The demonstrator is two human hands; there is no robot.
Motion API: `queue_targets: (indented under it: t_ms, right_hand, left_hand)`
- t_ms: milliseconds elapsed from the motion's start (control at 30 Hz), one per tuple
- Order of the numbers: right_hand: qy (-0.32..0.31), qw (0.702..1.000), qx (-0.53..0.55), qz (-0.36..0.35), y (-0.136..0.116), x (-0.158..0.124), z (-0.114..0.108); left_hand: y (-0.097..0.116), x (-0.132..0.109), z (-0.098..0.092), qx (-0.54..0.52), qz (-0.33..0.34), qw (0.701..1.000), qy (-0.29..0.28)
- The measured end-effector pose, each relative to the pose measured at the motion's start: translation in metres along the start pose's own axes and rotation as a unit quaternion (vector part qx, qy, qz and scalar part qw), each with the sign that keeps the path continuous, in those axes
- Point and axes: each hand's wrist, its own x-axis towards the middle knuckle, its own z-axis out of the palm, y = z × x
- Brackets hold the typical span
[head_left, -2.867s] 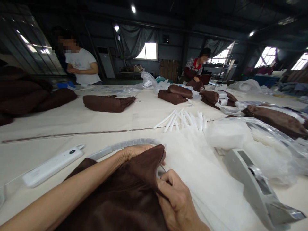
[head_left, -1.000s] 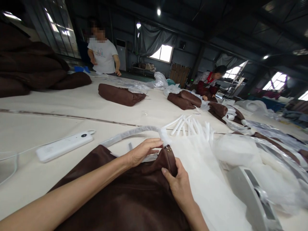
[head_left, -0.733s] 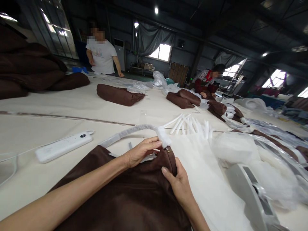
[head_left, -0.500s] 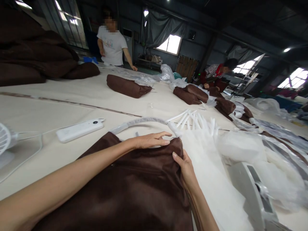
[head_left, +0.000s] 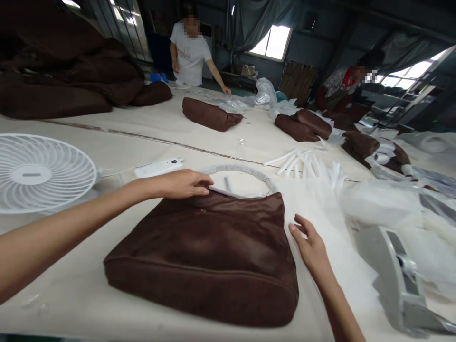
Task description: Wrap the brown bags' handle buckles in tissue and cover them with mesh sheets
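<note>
A brown suede bag lies flat on the cream table in front of me. Its curved handle is wrapped in white foam. My left hand rests at the bag's top left edge, fingers laid together on the rim near the handle's end. My right hand hovers just off the bag's right side over white non-woven fabric, fingers apart and holding nothing.
A white fan stands at the left, a white power bank behind the bag, a grey tape dispenser at the right. White foam tubes, plastic bags and more brown bags lie farther off. Two people work at the far side.
The bag now lies flat and fully in view. My right hand has let go of its top corner and drawn off to the right; my left hand slid left along the rim.
</note>
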Motion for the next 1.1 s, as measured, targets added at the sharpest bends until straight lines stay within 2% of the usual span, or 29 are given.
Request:
queue_targets:
  t_ms: [67,133,233,333,433,600,767,833,900,1000,1100]
  right_hand:
    - [-0.028,0.996,-0.047,-0.066,-0.005,-0.029,-0.022]
    - [-0.078,0.987,-0.076,-0.122,-0.009,-0.059,-0.036]
    - [-0.158,0.962,-0.12,-0.186,-0.011,-0.092,-0.037]
    - [-0.192,0.941,-0.177,-0.218,-0.01,-0.104,-0.023]
    - [-0.176,0.927,-0.226,-0.243,-0.013,-0.094,-0.015]
    - [-0.177,0.912,-0.28,-0.241,-0.031,-0.069,-0.024]
    - [-0.182,0.856,-0.352,-0.332,-0.042,-0.081,-0.023]
    - [-0.173,0.847,-0.368,-0.343,-0.042,-0.079,-0.017]
    - [-0.18,0.853,-0.373,-0.318,-0.041,-0.067,-0.012]
    - [-0.208,0.875,-0.364,-0.244,-0.043,-0.04,-0.008]
    - [-0.233,0.904,-0.311,-0.18,-0.048,-0.022,-0.012]
  left_hand:
    - [0.002,-0.037,-0.003,-0.031,0.002,0.998,-0.052]
    - [0.004,-0.077,0.004,-0.035,-0.004,0.995,-0.097]
    - [0.006,-0.126,0.029,0.038,0.011,0.996,-0.078]
    - [0.011,-0.144,0.054,0.086,0.027,0.996,-0.017]
    - [0.021,-0.133,0.061,0.086,0.037,0.996,0.008]
    - [0.047,-0.114,0.056,0.106,0.029,0.994,-0.004]
    - [0.078,-0.115,0.079,0.196,0.044,0.98,0.011]
    - [0.083,-0.106,0.086,0.209,0.036,0.977,0.004]
    - [0.083,-0.09,0.086,0.195,0.024,0.98,-0.011]
    - [0.077,-0.068,0.075,0.167,0.003,0.986,-0.022]
    - [0.068,-0.066,0.063,0.17,-0.002,0.985,-0.001]
